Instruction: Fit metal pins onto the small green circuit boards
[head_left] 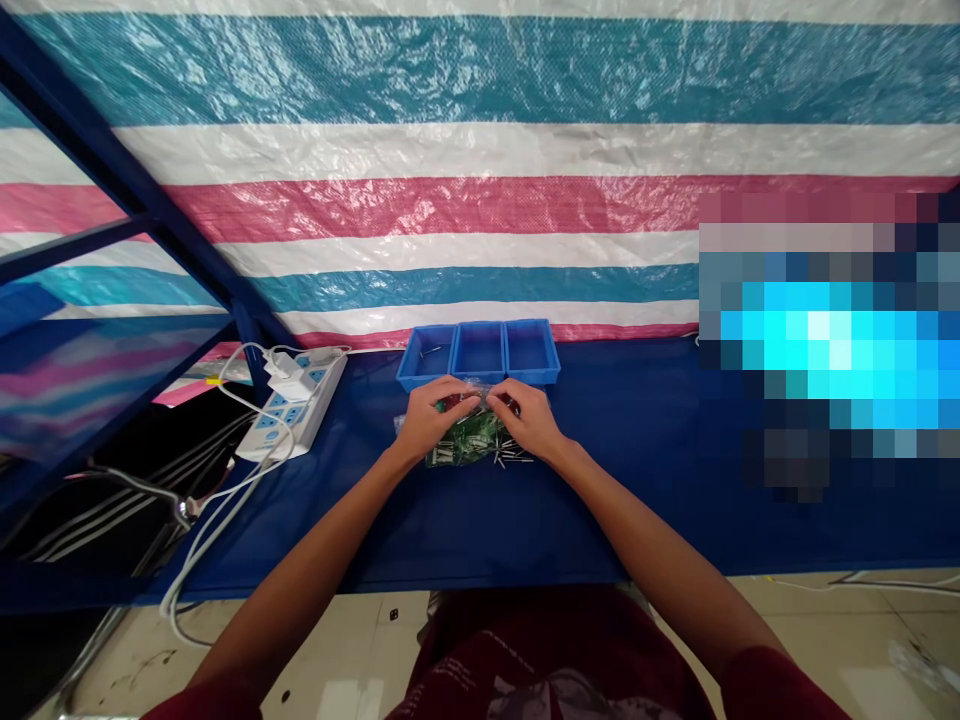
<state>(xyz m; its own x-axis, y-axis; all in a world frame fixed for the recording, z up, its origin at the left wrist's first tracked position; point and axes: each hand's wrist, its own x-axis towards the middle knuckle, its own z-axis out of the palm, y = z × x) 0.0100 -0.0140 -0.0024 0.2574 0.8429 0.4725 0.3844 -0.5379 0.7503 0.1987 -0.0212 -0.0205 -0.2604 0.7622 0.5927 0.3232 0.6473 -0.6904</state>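
Left hand point(433, 415) and right hand point(531, 415) nearly meet over a plastic bag point(476, 440) on the tabletop point(637, 450). Each grip looks closed, thumb to fingers, on clear film at the bag's far edge; slim gap between the two. Greenish body of bag lies on the near side of the grip, longer axis side to side, neither hand clearly nearer. Loose metal pins point(512, 459) by right wrist; blue trays point(481, 348) just beyond.
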